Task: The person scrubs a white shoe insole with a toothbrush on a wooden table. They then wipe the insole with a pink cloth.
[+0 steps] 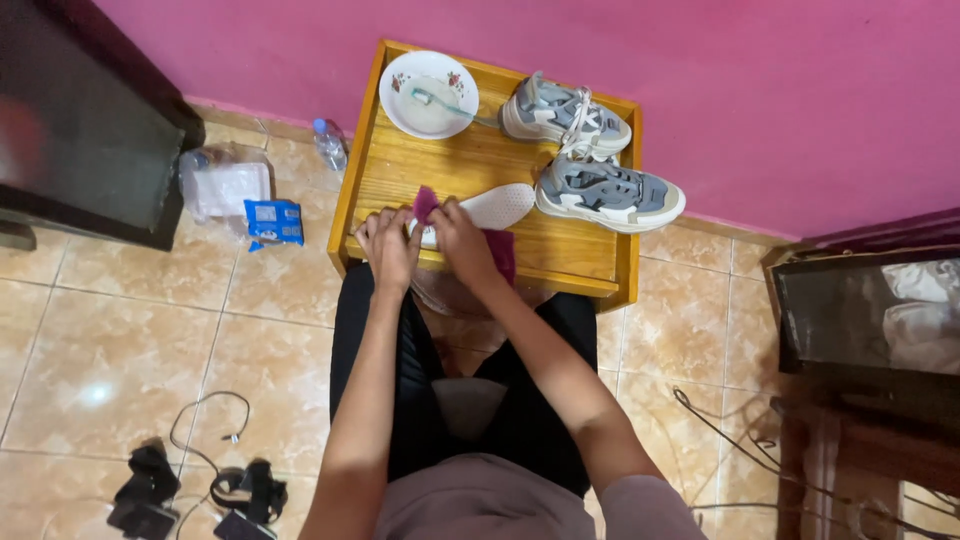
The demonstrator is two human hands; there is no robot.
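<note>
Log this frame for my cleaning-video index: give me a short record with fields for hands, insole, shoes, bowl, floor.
left hand: on the near end of the insole, touching a purple cloth
right hand: on the cloth over the insole
insole: white, flat on the wooden table
shoes: grey-white pair at the table's far right
bowl: white, holds a toothbrush
floor: water bottle, blue packet, cables

— What colours are on the small table (560,255)?
— It is honey-yellow wood. At its back left corner sits a white bowl (429,92) with small red flowers on the rim. Along the right edge, two grey and cream shoes (600,160). By the front edge, a white insole (490,207) and a magenta cloth (500,250).
— And around it?
— A pink wall (700,60), beige marbled floor tiles (120,330), a blue packet (274,222).
</note>
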